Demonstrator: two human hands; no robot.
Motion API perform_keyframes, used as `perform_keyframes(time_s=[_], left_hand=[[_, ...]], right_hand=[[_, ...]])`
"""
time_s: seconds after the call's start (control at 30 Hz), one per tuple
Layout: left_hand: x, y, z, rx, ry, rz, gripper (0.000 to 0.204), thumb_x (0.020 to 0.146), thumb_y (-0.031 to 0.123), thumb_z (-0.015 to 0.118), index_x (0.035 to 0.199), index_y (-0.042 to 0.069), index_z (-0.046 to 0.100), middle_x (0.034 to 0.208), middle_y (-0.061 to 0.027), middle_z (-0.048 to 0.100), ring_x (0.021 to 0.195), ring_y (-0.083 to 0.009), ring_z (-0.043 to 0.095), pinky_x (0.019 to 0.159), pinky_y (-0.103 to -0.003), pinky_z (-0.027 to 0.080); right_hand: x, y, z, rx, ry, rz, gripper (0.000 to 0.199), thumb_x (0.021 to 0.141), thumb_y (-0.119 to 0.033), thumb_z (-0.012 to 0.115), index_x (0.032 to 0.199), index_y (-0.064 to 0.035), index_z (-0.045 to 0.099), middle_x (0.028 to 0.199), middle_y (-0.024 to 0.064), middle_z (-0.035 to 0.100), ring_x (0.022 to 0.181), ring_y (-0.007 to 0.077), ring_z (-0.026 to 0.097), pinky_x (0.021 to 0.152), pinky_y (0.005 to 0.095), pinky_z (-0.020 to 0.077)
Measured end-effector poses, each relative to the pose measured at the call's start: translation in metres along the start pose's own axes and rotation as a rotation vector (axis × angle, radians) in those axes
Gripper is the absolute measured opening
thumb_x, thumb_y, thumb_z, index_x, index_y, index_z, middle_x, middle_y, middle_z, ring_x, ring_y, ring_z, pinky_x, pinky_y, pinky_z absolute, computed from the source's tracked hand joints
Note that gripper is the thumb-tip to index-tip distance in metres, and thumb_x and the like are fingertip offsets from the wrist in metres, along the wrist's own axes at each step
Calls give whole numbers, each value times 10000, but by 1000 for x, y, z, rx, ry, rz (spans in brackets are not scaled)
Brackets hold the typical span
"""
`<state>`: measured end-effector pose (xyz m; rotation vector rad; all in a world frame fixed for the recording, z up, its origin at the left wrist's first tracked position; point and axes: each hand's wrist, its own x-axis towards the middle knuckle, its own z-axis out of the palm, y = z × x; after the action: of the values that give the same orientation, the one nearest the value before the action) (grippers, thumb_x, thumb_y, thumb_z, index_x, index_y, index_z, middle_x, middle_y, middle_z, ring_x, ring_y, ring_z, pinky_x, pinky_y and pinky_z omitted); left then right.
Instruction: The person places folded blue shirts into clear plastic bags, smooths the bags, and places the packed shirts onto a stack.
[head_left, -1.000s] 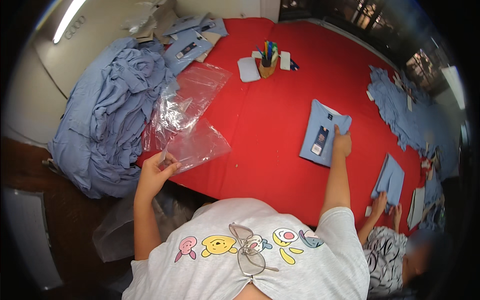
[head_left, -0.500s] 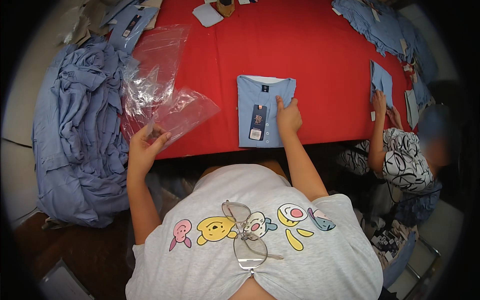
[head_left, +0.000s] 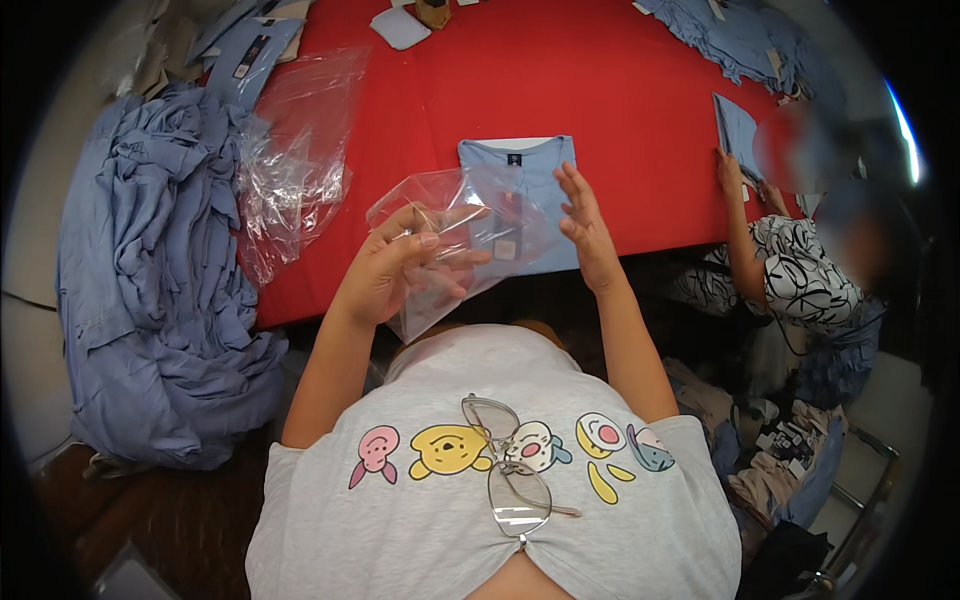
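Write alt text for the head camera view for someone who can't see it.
Seen from above, a person's left hand holds a clear plastic bag up over a folded light blue shirt on a red table, the right hand open beside the bag. More clear bags and a heap of blue garments lie to the left; another person sits at right.

A heap of blue cloth [head_left: 150, 290] lies beside spare clear bags [head_left: 295, 150].

Clear bag [head_left: 455, 235] veils the folded shirt's [head_left: 520, 165] tag.
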<state>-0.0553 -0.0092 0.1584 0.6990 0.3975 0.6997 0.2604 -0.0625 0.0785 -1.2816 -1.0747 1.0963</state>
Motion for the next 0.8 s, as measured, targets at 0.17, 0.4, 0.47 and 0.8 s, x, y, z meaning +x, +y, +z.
perform_keyframes(time_s=[0.17,0.4,0.47,0.8], left_hand=[[41,-8,33,-185,-92,-39,220,1063,124,582,1262,31,569,1548,-340,546,1182,-486,740,766,-438,717],[106,-41,42,410,259,89,365,1028,93,744,1370,20,640,1000,-179,816,950,-250,823,795,-331,679],[121,-56,50,433,222,62,336,1028,116,757,1335,13,672,936,-126,807,873,-213,816,744,-305,666],[167,-120,110,331,-143,-134,208,1023,193,795,1132,27,730,787,-26,723,616,-79,682,524,-237,536]], right_hand=[[-15,-41,-11,588,-401,188,520,961,-281,823,1362,8,661,1198,175,703,1157,288,662,1060,459,504],[-48,-46,-86,160,15,208,248,1085,-213,709,1092,22,787,680,17,683,542,74,637,466,220,478],[-67,-49,-100,157,40,217,270,1101,-221,685,1065,25,791,664,21,685,548,89,645,509,242,512],[-89,-61,-173,591,-50,97,1103,913,-639,801,1670,5,320,1536,220,573,1350,340,644,1089,471,555]])
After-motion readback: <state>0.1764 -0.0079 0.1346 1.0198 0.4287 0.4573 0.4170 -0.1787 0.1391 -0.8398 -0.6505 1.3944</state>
